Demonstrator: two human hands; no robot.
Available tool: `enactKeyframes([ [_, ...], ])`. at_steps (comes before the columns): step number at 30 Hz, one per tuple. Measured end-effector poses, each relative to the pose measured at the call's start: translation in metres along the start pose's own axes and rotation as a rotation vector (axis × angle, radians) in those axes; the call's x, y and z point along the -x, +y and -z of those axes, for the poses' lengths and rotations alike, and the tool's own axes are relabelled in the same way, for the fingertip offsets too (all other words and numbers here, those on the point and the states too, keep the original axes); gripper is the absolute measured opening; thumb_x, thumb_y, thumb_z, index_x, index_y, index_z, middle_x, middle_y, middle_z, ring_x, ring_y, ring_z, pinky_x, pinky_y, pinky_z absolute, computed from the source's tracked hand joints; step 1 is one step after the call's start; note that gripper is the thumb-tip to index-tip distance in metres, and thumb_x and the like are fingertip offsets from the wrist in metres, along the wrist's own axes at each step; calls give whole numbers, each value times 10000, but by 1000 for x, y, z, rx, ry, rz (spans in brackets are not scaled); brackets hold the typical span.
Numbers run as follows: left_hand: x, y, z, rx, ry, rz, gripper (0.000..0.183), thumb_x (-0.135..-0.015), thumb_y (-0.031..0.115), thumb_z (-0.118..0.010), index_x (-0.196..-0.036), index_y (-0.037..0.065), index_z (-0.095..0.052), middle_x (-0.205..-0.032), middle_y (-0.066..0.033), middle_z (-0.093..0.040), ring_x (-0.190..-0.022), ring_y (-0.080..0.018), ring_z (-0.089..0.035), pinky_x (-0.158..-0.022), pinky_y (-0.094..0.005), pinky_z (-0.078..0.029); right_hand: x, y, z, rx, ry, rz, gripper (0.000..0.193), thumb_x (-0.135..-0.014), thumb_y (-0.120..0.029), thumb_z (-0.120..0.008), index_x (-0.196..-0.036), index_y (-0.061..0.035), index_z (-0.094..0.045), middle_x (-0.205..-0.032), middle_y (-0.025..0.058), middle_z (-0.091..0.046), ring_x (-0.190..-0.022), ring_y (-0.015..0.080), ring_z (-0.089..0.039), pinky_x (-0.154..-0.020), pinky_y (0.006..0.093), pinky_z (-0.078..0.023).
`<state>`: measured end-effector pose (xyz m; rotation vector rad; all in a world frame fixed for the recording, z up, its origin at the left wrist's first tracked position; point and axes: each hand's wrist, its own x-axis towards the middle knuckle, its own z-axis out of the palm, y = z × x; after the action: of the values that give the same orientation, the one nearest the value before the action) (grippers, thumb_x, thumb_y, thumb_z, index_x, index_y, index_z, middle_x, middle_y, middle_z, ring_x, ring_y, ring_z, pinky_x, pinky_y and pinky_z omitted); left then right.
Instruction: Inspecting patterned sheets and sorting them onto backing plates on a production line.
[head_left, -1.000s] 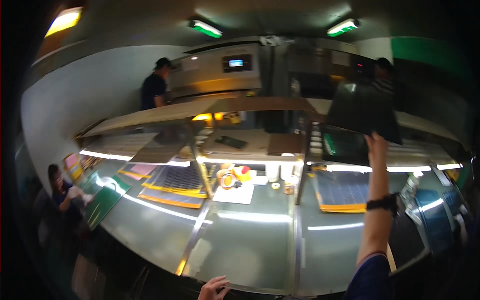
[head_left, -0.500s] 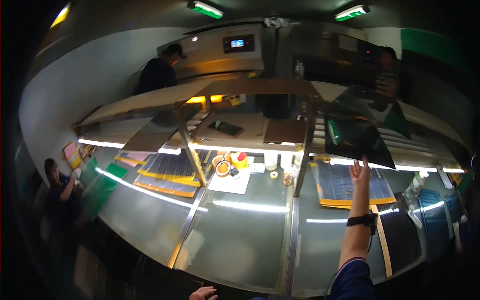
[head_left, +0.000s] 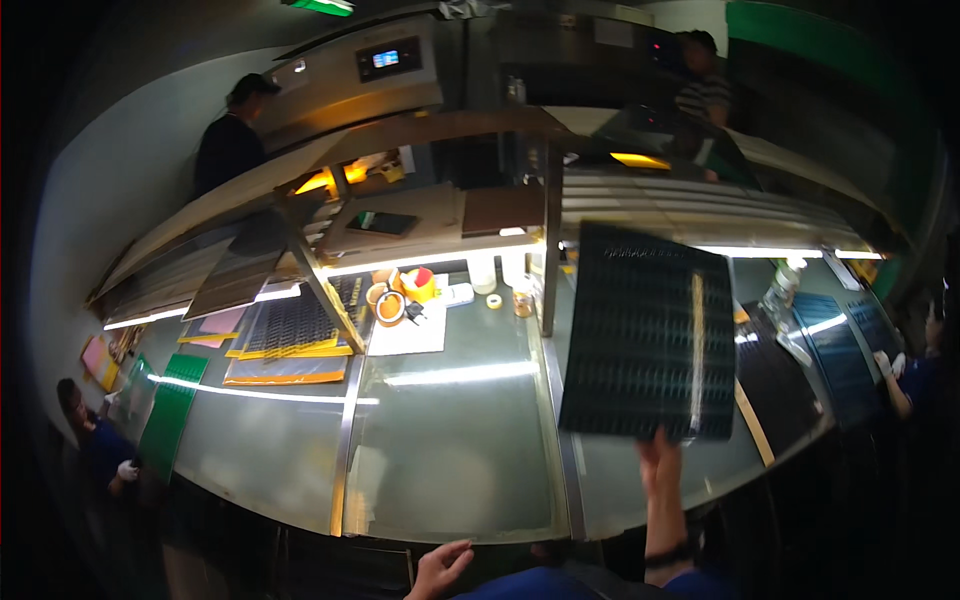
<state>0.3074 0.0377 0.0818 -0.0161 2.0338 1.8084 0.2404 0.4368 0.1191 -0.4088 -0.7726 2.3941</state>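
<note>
Raised over the right part of the glass-topped bench [head_left: 460, 450] is a dark rectangular panel [head_left: 640, 335], marked with rows of a fine repeated pattern and one bright reflected streak. My right hand [head_left: 661, 462] grips it by its lower edge, fingers partly hidden behind it. The panel stands nearly upright towards me and covers what lies on the bench behind it. At the lower edge of the view, in front of the bench, my left hand [head_left: 443, 568] has its fingers loosely stretched and nothing visible in them.
A slatted shelf [head_left: 720, 220] runs above the bench, carried by metal posts [head_left: 553, 250]. Below are patterned film sheets [head_left: 300, 325], tape rolls [head_left: 390, 307], a clear bottle [head_left: 783, 285], blue panels [head_left: 838, 345] and a green panel [head_left: 175, 400]. Other people work at both sides and behind.
My right hand, open below the dark sheet on the shelf before, now holds the dark panel nearer to me and lower. My left hand has shifted slightly right in view. The view has turned right.
</note>
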Motion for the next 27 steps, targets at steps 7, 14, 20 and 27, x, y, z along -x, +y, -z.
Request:
enactKeyframes([
  [7,-70,-1,-9,674,-505,534,396,-915,336,-503,-1172,42,-441,-1134,-114,-521,-1028,-207,-515,-896,-326,-423,209,40,76,378,271,-608,190,-896,-126,-533,-807,37,-573,-829,97,-590,-751,196,-634,-658,349,-586],
  [14,-70,-39,22,393,-76,88,117,-887,176,-567,-813,86,-583,-714,75,-502,-625,-24,-418,-564,-192,-349,269,101,21,485,148,-814,261,-897,-169,-545,-975,80,-530,-946,169,-615,-884,243,-629,-738,357,-564],
  [20,-29,7,181,213,239,-84,129,-873,151,-593,-766,88,-561,-681,74,-433,-626,-32,-359,-543,-201,-305,308,87,-41,1046,-471,-1157,298,-819,-187,-671,-1023,19,-603,-979,85,-649,-860,97,-591,-748,204,-461],
  [27,46,54,353,79,490,-237,186,-866,49,-560,-683,64,-532,-659,92,-404,-614,-7,-330,-547,-182,-260,314,96,9,776,-34,-753,287,-811,-114,-664,-1047,13,-562,-968,107,-646,-921,169,-614,-805,281,-489],
])
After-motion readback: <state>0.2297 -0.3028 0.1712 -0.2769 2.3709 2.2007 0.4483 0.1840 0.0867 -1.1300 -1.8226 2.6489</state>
